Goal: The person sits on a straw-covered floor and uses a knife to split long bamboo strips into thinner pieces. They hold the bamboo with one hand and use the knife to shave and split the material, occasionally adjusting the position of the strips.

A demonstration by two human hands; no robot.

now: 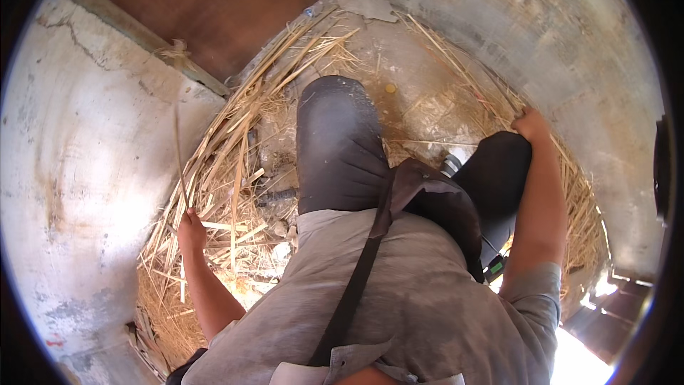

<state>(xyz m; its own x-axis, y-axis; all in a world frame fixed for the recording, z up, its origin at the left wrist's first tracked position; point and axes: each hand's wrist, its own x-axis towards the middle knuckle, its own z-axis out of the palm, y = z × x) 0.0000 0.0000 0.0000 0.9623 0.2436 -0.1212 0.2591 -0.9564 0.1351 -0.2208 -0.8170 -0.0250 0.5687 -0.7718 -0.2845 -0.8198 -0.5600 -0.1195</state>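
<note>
The left hand (191, 232) is on the left side of the view, beyond the person's torso and above the heap of split strips (231, 125). Its fingers are closed around the lower part of a thin strip (181, 164). The strip points away from the person, in front of the pale left wall (78, 178); its upper portion is blurred.

The right hand (531, 126) is at the upper right, just beside the bent right knee (504, 148). Its fingers are curled. A thin, dark length meets the hand on its far side; whether the fingers grip it cannot be determined. The right forearm extends alongside the stained right wall (541, 21).

The heap lies along the base of the left wall and below a brown panel (199, 11) edged by a wooden beam (135, 25). Fine straw-coloured shavings (171, 317) lie at its near end. Further strips (581, 207) line the base of the right wall.

The left knee (333, 103), in dark trousers, is at the centre, above the floor (370, 46). A small yellow disc (390, 88) lies on the floor just beside this knee. A black strap (348, 296) crosses the grey shirt (420, 278) and meets a dark bag (445, 207) between the torso and the right knee.
</note>
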